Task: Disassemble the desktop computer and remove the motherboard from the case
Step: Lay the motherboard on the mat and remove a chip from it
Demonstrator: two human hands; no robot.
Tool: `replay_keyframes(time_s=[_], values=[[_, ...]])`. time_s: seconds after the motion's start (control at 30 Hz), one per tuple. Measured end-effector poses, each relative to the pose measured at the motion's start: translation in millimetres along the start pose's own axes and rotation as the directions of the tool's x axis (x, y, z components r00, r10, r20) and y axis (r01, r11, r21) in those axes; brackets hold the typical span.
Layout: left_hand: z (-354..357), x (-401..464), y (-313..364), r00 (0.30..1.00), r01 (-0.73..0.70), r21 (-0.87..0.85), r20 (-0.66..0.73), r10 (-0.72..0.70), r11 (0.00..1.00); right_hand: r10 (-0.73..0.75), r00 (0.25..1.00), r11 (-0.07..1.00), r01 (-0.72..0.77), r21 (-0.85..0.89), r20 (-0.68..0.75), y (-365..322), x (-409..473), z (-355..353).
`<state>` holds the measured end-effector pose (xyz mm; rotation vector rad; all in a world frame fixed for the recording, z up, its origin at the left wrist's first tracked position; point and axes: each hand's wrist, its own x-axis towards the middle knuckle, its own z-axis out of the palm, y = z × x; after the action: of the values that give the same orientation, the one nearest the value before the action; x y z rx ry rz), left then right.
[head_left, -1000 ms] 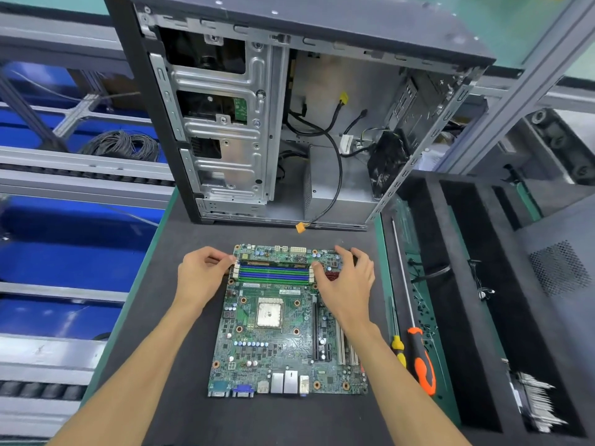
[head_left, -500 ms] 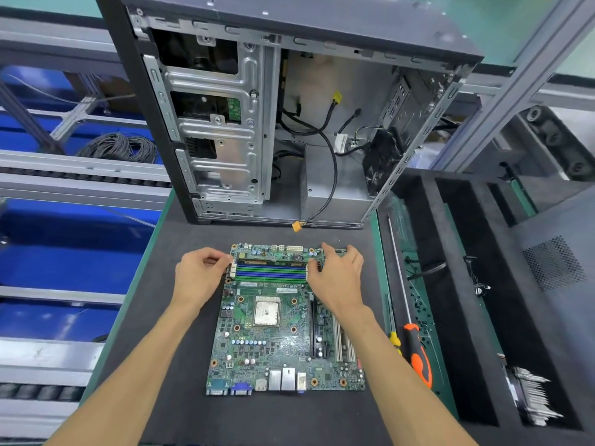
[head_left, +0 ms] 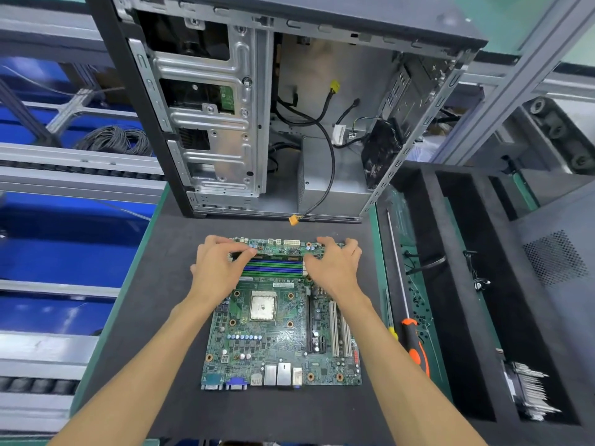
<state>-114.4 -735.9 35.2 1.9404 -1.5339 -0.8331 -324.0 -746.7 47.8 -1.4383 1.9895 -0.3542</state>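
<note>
Head view shows you looking down at a dark tabletop (head_left: 135, 317). Far on the left, past the tabletop's edge, sits a coil of black wire (head_left: 116, 141) on the blue and gray rails.

Your left hand (head_left: 219, 268) rests on the far left corner of the motherboard (head_left: 277, 333). Its fingers (head_left: 248, 252) are bent, and the thumb and first finger seem to pinch the left end of a memory stick (head_left: 273, 255), though you cannot see the grip well. The blue and green memory slots (head_left: 273, 268) run between your two hands.

The motherboard lies flat on the tabletop, out of the case, with its ports on the near edge and a square silver chip (head_left: 263, 306) in the middle.

Behind it stands the open case (head_left: 225, 123), upright, with loose black cables (head_left: 325, 162) hanging inside. One cable ends in an orange plug (head_left: 293, 219) that lies on the tabletop just in front of the case.

Your right hand (head_left: 335, 265) rests on the far right corner of the board. Its fingers are bent over the right end of the memory stick; whether they grip it is hard to tell.

Right of the board, a long screwdriver (head_left: 415, 346) with an orange and black handle lies in a green tray (head_left: 428, 284). Farther right are black foam slots (head_left: 457, 252) and a silver finned part (head_left: 528, 391).
</note>
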Motion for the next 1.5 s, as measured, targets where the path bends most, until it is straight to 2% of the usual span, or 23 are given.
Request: replay_keyframes(time_s=[0.17, 0.27, 0.4, 0.5, 0.6, 0.67, 0.8, 0.93, 1.0, 1.03, 1.1, 1.17, 1.27, 1.43, 1.5], values=[[-1.4, 0.2, 1.6, 0.999, -0.036, -0.071, -0.016, 0.035, 0.997, 0.016, 0.999, 0.999, -0.015, 0.044, -0.028, -2.2, 2.8, 6.5], [-1.6, -0.2, 0.8, 1.0, -0.022, -0.053, -0.016, 0.021, 0.998, 0.025, 0.999, 0.997, -0.027, 0.077, 0.024, 3.2, 6.6, 2.6], [0.4, -1.8, 2.0, 1.0, -0.011, 0.059, 0.017, 0.01, 0.998, 0.023, 0.999, 0.996, -0.027, 0.085, 0.042, 7.5, 9.5, 1.1], [2.6, -4.2, 2.4, 0.988, -0.151, 0.182, 0.002, 0.153, 0.972, -0.007, 1.0, 0.994, 0.005, 0.114, 0.019, 12.2, 6.6, 5.9], [4.6, -2.3, 2.5, 0.911, -0.397, 0.316, 0.027, 0.411, 0.861, -0.033, 0.999, 0.99, 0.032, 0.138, 0.007, 15.9, 3.4, 8.7], [4.1, 0.3, 4.7, 0.868, -0.484, 0.348, 0.077, 0.49, 0.803, -0.044, 0.999, 0.989, 0.043, 0.139, 0.001, 16.3, 1.8, 9.2], [0.2, 2.1, 6.4, 0.812, -0.564, 0.357, 0.075, 0.579, 0.744, -0.044, 0.999, 0.985, 0.046, 0.164, -0.012, 15.4, 2.2, 9.0], [-8.5, 3.2, 25.1, 0.768, -0.612, 0.278, -0.011, 0.64, 0.74, -0.048, 0.999, 0.989, 0.045, 0.144, 0.021, 15.9, 2.1, 2.9], [-10.9, 0.7, 37.3, 0.742, -0.651, 0.219, -0.016, 0.67, 0.727, -0.097, 0.995, 0.989, 0.097, 0.112, -0.01, 19.1, 3.0, -10.4], [-10.9, -1.5, 43.1, 0.729, -0.67, 0.184, -0.018, 0.684, 0.719, -0.13, 0.99, 0.98, 0.137, 0.142, -0.054, 19.1, 3.3, -19.5], [-7.6, -6.5, 55.1, 0.694, -0.713, 0.115, -0.022, 0.72, 0.691, -0.124, 0.988, 0.919, 0.147, 0.367, -0.088, 16.0, -0.1, -39.3], [-1.4, -10.2, 68.3, 0.655, -0.752, 0.072, -0.033, 0.755, 0.655, -0.117, 0.992, 0.819, 0.069, 0.569, 0.048, 12.7, -8.5, -59.6], [9.9, -9.4, 87.7, 0.605, -0.792, 0.069, -0.043, 0.795, 0.607, -0.226, 0.942, 0.757, 0.01, 0.654, 0.247, 20.2, -21.0, -80.7], [35.8, -0.3, 107.7, 0.584, -0.811, 0.061, 0.029, 0.811, 0.582, -0.188, 0.907, 0.633, -0.181, 0.753, 0.376, 48.6, -24.2, -101.3], [50.7, 2.1, 110.1, 0.621, -0.784, 0.078, 0.086, 0.779, 0.616, -0.081, 0.934, 0.67, -0.207, 0.713, 0.347, 60.7, -21.3, -101.7]])
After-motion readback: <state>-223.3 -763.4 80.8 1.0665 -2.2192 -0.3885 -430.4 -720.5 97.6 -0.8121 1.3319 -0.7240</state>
